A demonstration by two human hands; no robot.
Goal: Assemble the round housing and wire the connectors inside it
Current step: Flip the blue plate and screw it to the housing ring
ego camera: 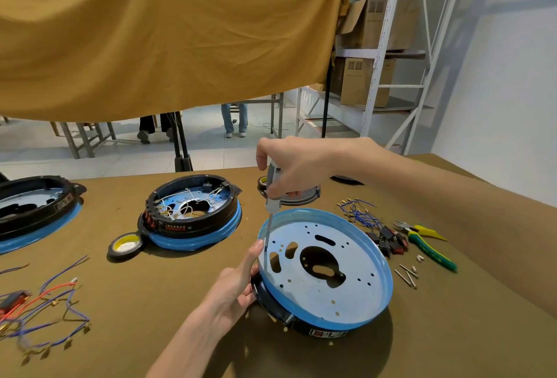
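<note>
A round housing point(355, 293) lies tilted at the table's front centre, its blue metal plate facing up on a black ring. My left hand point(238, 284) holds its left rim, thumb raised against the plate edge. My right hand point(289, 166) grips the grey handle of a screwdriver point(272, 197), held upright. The screwdriver's thin shaft comes down to the plate's left edge next to my left thumb. A second housing point(193, 212), open side up with white wires inside, stands further back to the left.
A third housing point(36, 212) sits at the far left. Tape rolls point(126, 246) lie near the wired housing. Loose wires point(45, 311) spread at the left, blue wires point(360, 212), black switches point(388, 239), pliers point(428, 242) and screws point(408, 275) at the right.
</note>
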